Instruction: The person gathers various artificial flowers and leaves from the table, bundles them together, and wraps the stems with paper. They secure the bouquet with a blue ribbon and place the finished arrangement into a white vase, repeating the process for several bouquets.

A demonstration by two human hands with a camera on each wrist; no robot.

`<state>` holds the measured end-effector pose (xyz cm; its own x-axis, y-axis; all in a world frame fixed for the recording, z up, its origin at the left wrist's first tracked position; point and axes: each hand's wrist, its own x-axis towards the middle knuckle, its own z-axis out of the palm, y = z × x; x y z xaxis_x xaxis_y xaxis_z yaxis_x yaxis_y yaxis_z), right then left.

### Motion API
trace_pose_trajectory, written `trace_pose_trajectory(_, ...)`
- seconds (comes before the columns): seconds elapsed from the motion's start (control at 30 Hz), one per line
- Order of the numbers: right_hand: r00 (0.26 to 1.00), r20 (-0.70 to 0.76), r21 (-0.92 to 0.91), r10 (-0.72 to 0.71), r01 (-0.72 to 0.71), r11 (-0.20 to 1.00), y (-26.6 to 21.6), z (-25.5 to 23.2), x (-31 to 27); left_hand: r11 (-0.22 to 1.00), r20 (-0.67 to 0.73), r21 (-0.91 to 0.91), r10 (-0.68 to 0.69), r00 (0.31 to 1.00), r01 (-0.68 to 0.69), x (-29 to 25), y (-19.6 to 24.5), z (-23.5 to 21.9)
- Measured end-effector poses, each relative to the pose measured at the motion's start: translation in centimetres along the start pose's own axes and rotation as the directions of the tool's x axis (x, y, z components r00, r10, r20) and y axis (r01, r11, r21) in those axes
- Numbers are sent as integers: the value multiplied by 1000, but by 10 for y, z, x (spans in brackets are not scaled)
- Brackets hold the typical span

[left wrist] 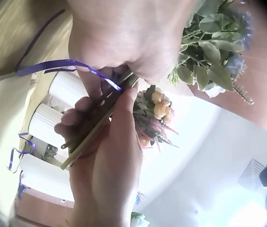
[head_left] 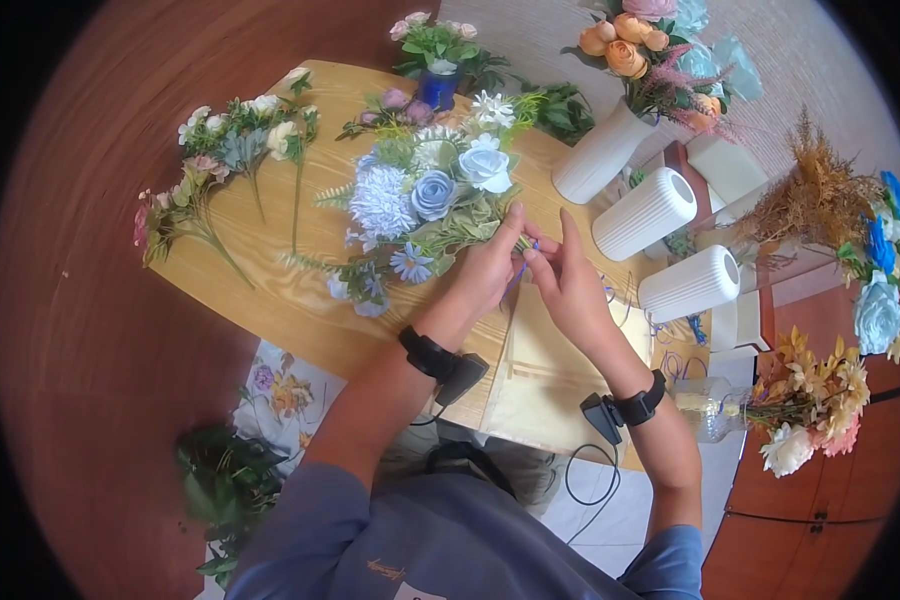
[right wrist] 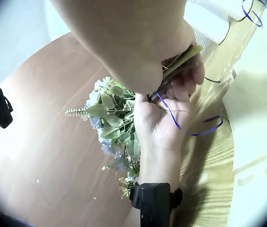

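Observation:
A bouquet (head_left: 410, 200) of pale blue and white artificial flowers with green leaves hangs over the table, heads toward the far left. My left hand (head_left: 492, 262) grips its stems just below the leaves. On the lower stems (left wrist: 91, 130), my right hand (head_left: 575, 290) lays its thumb along them with its fingers behind. A thin purple ribbon (left wrist: 53, 66) passes across the stems where both hands meet, its loose end curling away. In the right wrist view, the ribbon (right wrist: 171, 111) dangles over the left palm. Part of the wrap is hidden by the hands.
Loose flower sprays (head_left: 240, 150) lie at the table's left. Two white ribbed vases (head_left: 645, 212) lie on the right, near a white vase (head_left: 610, 150) of peach flowers. A glass vase (head_left: 710, 408) with dried flowers is nearer. Cream wrapping paper (head_left: 560, 370) covers the front edge.

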<state>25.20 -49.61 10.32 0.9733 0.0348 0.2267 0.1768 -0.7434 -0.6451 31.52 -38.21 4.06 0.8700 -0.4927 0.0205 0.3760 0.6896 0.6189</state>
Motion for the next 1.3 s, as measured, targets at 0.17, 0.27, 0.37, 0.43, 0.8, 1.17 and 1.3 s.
trace_pose_trajectory(0.17,998,31,-178,-48,53,983,-7,-4,0,995,-61,-35,87,994,-89,2,-2,1)
trace_pose_trajectory(0.27,997,80,-263,-18,39,964,-7,-4,0,998,-62,51,24,998,-21,4,-5,-6)
trace_pose_trajectory(0.37,993,113,-179,-44,64,982,-3,-5,4,996,-73,83,35,997,-29,4,-4,-6)
trace_pose_trajectory(0.43,990,125,-92,-62,74,993,2,-3,5,994,-71,101,53,996,-46,5,-4,-6)
trace_pose_trajectory(0.8,1000,2,291,28,-27,956,7,-10,14,993,78,111,34,996,-42,-12,33,10)
trace_pose_trajectory(1.17,993,9,488,120,-109,866,-12,-26,28,651,173,725,147,974,-226,-27,48,13)
trace_pose_trajectory(1.3,991,55,494,122,-133,859,-11,-31,28,740,146,659,51,988,-136,-33,55,16)
